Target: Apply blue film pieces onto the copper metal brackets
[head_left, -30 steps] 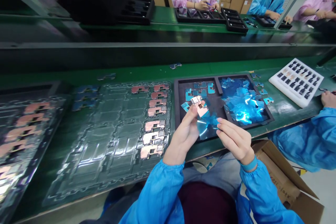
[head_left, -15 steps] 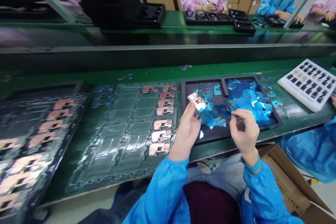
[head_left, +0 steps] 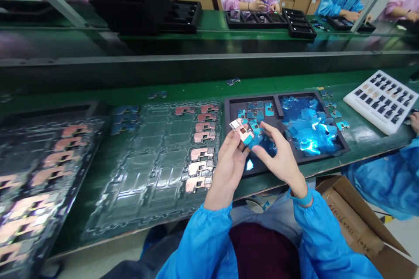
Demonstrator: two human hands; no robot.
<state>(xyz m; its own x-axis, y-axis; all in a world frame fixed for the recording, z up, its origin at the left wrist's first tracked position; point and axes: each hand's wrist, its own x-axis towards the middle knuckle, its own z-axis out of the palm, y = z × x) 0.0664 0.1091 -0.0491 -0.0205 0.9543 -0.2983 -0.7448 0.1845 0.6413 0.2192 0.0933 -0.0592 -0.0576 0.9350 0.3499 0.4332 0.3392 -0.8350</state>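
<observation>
Left hand: the left hand (head_left: 229,163) pinches a small metal part (head_left: 241,130) between thumb and fingertips, much as it did half a second ago, now a little lower and nearer the body.
Metal part: held in the air over the left compartment of the black tray (head_left: 278,107), tilted, with blue film (head_left: 249,138) on its nearer end.
Right hand: half a second ago it was well apart from the left, pinched shut over the tray. Now the right hand (head_left: 279,157) has come back across, with its fingers half spread and its fingertips at the filmed end of the part. Whether they grip the film cannot be told.
Film scraps: the loose blue scraps (head_left: 307,128) fill the tray's right compartment, as before.
Clear tray: the clear tray (head_left: 147,170) lies on the table (head_left: 196,89) just left of the black tray. Its column of copper-coloured parts (head_left: 200,139) is unchanged.
White tray: the white tray (head_left: 382,100) lies at the far right, with a co-worker's blue sleeve (head_left: 386,183) near it.
</observation>
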